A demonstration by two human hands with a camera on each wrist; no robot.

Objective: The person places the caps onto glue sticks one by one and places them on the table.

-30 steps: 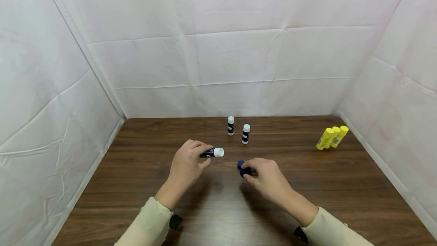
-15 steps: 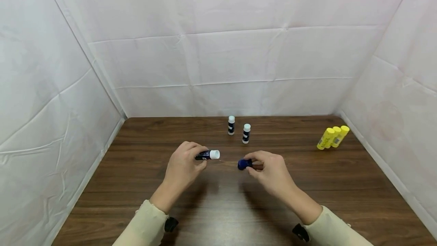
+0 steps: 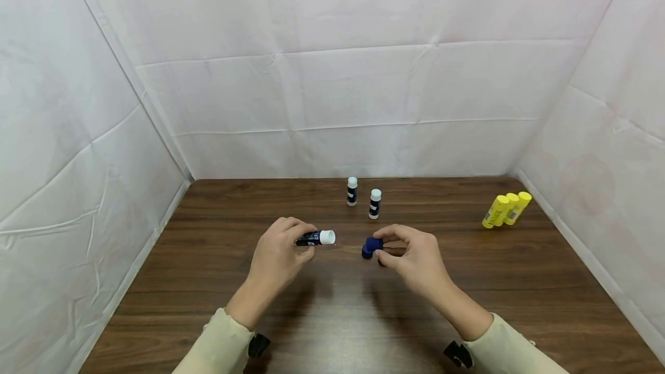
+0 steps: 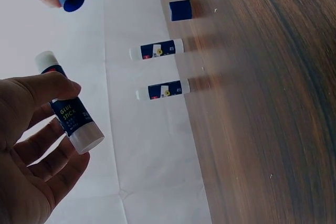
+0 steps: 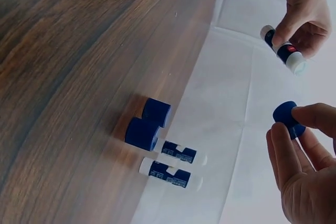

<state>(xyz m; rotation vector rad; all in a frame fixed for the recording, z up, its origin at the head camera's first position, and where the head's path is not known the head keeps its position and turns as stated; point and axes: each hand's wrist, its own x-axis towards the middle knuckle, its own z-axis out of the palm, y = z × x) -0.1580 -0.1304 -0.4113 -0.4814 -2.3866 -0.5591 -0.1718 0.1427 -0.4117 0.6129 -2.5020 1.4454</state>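
My left hand grips a glue stick with a dark blue label. The stick lies tilted in the air, its bare white end towards my right hand. Between thumb and fingertips, my right hand pinches a blue cap, its hollow end seen in the left wrist view. Two more blue caps stand on the table below: one cap beside another cap. In the head view my right fingers partly hide them. Cap and glue stick are apart.
Two capless glue sticks, one slightly behind the other, stand upright beyond my hands. Three yellow tubes stand together at the far right of the wooden table. White cloth walls enclose the back and sides.
My right hand has moved up and away from me with the blue cap, exposing a cap on the table. The left hand has drawn slightly left with the glue stick.
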